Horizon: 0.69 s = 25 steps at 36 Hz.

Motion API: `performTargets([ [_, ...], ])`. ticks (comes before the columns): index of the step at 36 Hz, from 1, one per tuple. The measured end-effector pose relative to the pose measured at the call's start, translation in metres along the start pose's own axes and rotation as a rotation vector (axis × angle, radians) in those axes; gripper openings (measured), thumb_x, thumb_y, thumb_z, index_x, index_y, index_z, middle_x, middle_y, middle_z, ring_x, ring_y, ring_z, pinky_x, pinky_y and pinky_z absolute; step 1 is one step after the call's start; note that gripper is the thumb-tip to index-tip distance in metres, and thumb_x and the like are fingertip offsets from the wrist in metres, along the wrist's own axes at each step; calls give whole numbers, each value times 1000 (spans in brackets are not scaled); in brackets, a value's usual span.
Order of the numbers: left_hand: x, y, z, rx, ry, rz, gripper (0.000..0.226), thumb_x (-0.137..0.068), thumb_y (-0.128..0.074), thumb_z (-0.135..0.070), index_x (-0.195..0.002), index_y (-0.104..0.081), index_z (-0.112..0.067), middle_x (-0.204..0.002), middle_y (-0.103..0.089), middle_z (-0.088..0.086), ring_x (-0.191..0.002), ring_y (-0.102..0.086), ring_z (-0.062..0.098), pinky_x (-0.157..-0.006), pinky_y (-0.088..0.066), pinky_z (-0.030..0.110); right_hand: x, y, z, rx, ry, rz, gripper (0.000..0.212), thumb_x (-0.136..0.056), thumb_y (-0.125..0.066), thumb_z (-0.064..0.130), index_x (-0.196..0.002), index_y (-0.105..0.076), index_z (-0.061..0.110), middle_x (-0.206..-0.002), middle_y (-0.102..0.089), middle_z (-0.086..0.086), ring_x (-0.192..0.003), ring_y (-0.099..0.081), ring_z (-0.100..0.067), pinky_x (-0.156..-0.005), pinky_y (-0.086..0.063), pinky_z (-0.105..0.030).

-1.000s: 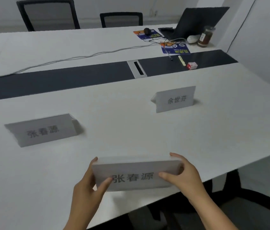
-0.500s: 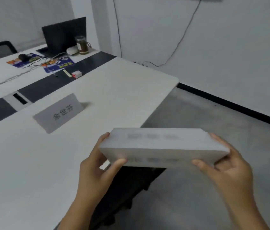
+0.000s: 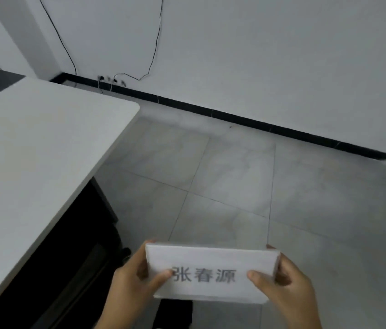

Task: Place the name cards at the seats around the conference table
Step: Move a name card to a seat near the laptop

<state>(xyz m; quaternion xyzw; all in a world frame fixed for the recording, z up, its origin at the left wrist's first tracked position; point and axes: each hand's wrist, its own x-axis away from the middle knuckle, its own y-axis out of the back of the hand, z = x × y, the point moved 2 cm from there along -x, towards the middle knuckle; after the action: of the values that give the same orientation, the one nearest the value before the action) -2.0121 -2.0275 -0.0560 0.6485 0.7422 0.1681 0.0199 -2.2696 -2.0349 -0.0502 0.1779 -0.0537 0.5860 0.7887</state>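
I have both hands low and close in. My left hand (image 3: 132, 281) clamps the left end of the white printed name card (image 3: 212, 274), thumb across its face; my right hand (image 3: 284, 283) mirrors it on the card's right end.

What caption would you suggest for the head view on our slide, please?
Both hands, left and right, hold a name card above the tiled floor, beside the table's corner.

Dim, flat light; soft blur
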Motion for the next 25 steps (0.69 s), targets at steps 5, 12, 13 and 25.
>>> performTargets([
  [5,-74,-13,5,1,55,-29,58,-45,-80,-28,-77,-53,-68,-61,-62,-41,-63,-59,-19,-61,-46,0,-72,-22,11,-9,-39,7,53,-54,-77,-14,-103,-63,-3,-54,-64,23,-47,-56,15,-47,-41,1],
  [12,-257,-25,-54,-56,-18,-10,45,-63,-79,-16,-82,-54,-49,-67,-68,-30,-68,-60,-17,-62,-50,5,-245,-63,88,24,53,31,55,-59,-79,1,-110,-61,8,-81,-71,2,-57,-58,16,-56,-47,-3],
  [13,-281,-23,-66,-68,-41,-24,48,-66,-77,-11,-87,-51,-46,-67,-66,-31,-68,-59,-19,-61,-49,3,-266,-68,104,38,81,32,54,-59,-79,1,-109,-61,11,-84,-69,-2,-57,-58,16,-57,-47,-3],
  [25,-482,-31,-97,-12,106,-198,36,-42,-73,-44,-75,-57,-46,-69,-67,-32,-63,-64,-11,-59,-51,7,-496,-160,187,110,71,212,46,-59,-77,-4,-101,-63,11,-80,-70,3,-56,-61,10,-53,-49,-5],
])
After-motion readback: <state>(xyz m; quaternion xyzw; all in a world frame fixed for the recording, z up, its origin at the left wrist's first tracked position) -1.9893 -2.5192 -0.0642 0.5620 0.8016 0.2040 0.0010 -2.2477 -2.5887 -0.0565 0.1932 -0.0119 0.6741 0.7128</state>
